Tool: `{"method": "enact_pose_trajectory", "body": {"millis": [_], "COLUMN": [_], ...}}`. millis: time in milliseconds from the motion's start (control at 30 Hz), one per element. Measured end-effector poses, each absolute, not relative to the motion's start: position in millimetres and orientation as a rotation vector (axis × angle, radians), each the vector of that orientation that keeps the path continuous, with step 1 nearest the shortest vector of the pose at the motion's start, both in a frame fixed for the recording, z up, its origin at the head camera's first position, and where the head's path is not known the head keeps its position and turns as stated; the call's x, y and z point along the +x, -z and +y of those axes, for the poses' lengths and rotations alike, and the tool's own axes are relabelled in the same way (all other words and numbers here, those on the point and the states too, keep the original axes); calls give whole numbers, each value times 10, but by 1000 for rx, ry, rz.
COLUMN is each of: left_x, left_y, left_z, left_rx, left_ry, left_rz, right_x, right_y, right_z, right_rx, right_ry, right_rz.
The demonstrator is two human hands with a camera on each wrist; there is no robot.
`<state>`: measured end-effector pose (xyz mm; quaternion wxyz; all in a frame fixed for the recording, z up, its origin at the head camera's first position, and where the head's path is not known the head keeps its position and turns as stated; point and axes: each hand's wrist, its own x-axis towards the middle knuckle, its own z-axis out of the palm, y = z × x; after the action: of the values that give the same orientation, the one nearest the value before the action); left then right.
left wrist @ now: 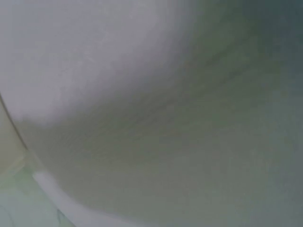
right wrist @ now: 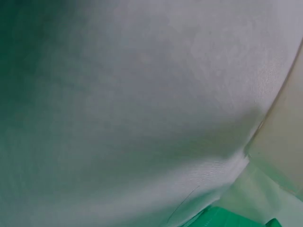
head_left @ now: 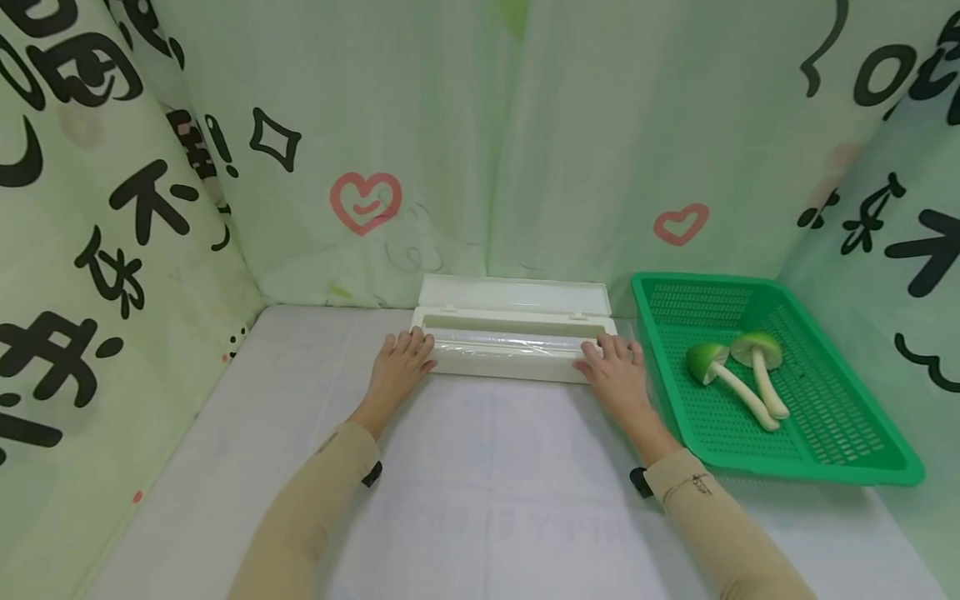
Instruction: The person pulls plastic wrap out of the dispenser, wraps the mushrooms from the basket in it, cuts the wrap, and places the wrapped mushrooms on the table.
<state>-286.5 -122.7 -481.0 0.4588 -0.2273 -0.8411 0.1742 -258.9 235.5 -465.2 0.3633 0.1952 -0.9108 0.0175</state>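
A long white cling film dispenser (head_left: 510, 367) lies across the back of the table, its lid (head_left: 513, 295) raised behind it. The clear film roll (head_left: 510, 338) shows inside, with shiny film along the front. My left hand (head_left: 397, 368) grips the left end, fingers over the top and thumb at the front face. At the opposite end my right hand (head_left: 619, 377) grips it in the same way. Each wrist view catches only a pale piece of the dispenser at its edge, with no fingers showing.
A green plastic basket (head_left: 678, 417) stands to the right, close beside my right hand. Two green-capped mushrooms (head_left: 742, 396) with white stems lie in it. Printed curtains (head_left: 450, 208) enclose the white-covered table (head_left: 487, 500) at the back and both sides.
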Motion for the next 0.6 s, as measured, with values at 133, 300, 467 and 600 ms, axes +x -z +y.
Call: {"method": "enact_pose_trajectory", "body": {"millis": [133,300,467,600], "left_x": [-2868,-2879,-2878,-2888], "left_y": [4795,4787,4766,4709], "left_z": [-1202,-1196,-1199,-1200], "left_rx": [-550,-587,-629,-665], "left_ry": [-460,-457,-470,-432], "left_rz": [-2084,-2108,-2136,-2118], "right_x": [-2604,-2595,-2585,-2592], "right_y": [4645,4619,4621,4623], "right_z": [2351,2353,2351,2336], "right_rx": [485,450,451,452], "right_ry": [-56,-37,-22,-50], "right_rz": [-2373,-2471,-2501,-2460]}}
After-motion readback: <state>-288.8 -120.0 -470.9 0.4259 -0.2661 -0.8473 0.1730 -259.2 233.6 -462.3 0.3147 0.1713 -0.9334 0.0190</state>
